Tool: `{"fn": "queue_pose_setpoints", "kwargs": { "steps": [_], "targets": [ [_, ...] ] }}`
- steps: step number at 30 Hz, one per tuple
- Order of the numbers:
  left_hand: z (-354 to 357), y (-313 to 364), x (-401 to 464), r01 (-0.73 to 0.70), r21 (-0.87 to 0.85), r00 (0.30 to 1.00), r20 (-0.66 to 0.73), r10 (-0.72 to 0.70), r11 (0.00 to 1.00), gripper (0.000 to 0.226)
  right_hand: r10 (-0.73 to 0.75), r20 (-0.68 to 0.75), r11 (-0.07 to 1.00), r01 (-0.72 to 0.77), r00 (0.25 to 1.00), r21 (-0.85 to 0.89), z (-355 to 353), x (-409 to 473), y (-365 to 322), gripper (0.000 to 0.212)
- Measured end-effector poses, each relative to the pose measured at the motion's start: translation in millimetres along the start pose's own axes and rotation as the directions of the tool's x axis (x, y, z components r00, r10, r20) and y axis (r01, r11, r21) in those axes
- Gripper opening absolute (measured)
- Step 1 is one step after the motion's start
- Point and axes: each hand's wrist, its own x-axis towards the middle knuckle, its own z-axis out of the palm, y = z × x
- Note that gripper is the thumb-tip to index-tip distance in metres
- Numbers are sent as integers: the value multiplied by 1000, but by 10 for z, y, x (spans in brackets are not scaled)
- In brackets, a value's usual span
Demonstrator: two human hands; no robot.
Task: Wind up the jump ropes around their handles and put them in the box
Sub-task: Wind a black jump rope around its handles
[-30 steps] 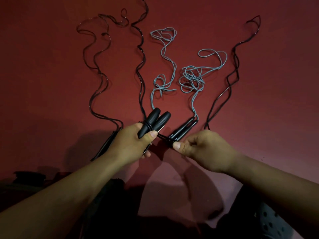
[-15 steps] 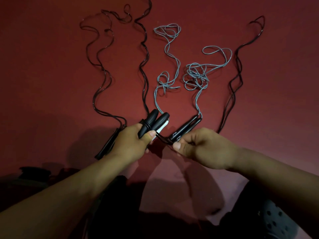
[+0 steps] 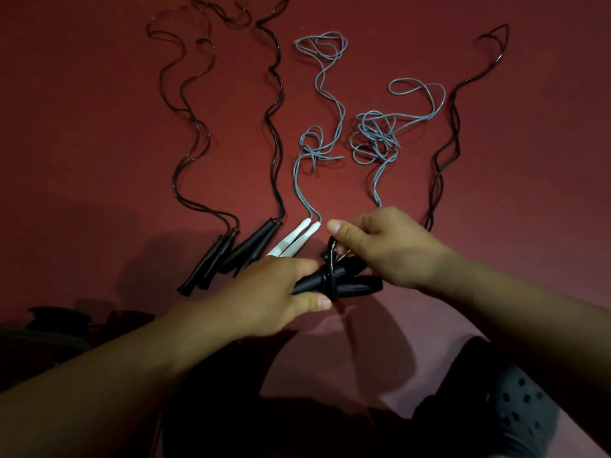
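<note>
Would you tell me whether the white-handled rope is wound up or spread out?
Spread out: its grey cord trails loosely across the floor from the white handles.

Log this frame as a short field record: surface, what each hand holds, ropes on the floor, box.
surface: red floor
left hand: grips paired black handles, rope looped around them
right hand: pinches that rope at the handles
black ropes still unwound: three, two left, one right
grey ropes still unwound: two; one has white handles
box: not in view

Red floor (image 3: 99, 127) carries black ropes (image 3: 276, 127) and grey ropes (image 3: 377, 140)
</note>
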Motion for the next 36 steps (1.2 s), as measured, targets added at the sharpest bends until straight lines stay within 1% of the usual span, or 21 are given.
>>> {"fn": "queue_pose_setpoints", "kwargs": {
  "steps": [1,2,3,5,6,8,10,13,15,16,18,19,21,23,27,30,31,33,34,36],
  "targets": [
    [-23,20,-9,-15,-10,1000,17,16,1000,41,-37,-50,987,29,998,-158,-16,11,7,54],
    [-41,33,-21,-29,-31,999,38,30,999,42,-75,-86,962,49,994,-268,-27,22,5,57],
    [-63,56,-26,-43,-60,997,58,47,997,41,-101,-110,950,63,989,-304,-42,32,5,60],
    [-114,100,-31,-63,-138,992,101,78,988,34,-112,-119,958,76,987,-275,-70,46,-19,62],
    [-144,122,-29,-66,-181,989,122,89,981,29,-84,-113,976,59,990,-211,-90,49,-46,61],
    [-196,169,-40,-57,-261,981,165,103,964,21,12,-68,1000,-14,998,-22,-138,57,-72,53],
    [-227,200,-53,-43,-333,973,200,115,942,15,77,0,989,-76,997,128,-173,78,-42,45],
    [-247,227,-72,-15,-412,966,230,120,911,11,94,91,971,-112,991,212,-166,99,61,47],
    [-252,243,-79,-14,-461,960,242,141,887,10,108,136,930,-148,985,335,-131,92,105,37],
    [-251,254,-82,-13,-487,958,244,150,873,9,113,146,884,-167,983,437,-100,90,124,29],
    [-249,263,-75,-7,-568,964,216,158,823,9,117,107,794,-158,987,588,-45,86,166,25],
    [-255,260,-66,-4,-617,971,185,150,787,9,114,63,781,-128,992,611,-17,92,203,24],
    [-265,241,-50,6,-693,985,130,117,721,11,113,6,805,-95,994,585,35,68,229,28],
    [-261,230,-39,20,-723,991,106,82,690,19,123,-12,834,-96,992,543,71,16,221,31],
    [-206,223,-21,67,-709,997,75,-20,702,28,91,-22,857,-67,996,511,135,-34,253,39],
    [-168,160,2,74,-708,996,19,-85,702,27,46,2,880,-41,999,474,178,-77,320,44],
    [-159,135,12,71,-702,994,-7,-106,708,25,32,9,885,-32,999,465,187,-92,345,41],
    [-132,90,37,74,-699,986,-56,-157,711,24,-8,36,914,-8,999,405,202,-117,364,24],
    [-117,69,49,81,-712,979,-74,-189,697,23,-29,54,936,8,998,353,211,-122,363,17],
    [-85,42,74,97,-750,964,-92,-249,654,23,-56,71,970,37,996,242,246,-111,372,13]
  ]
}}
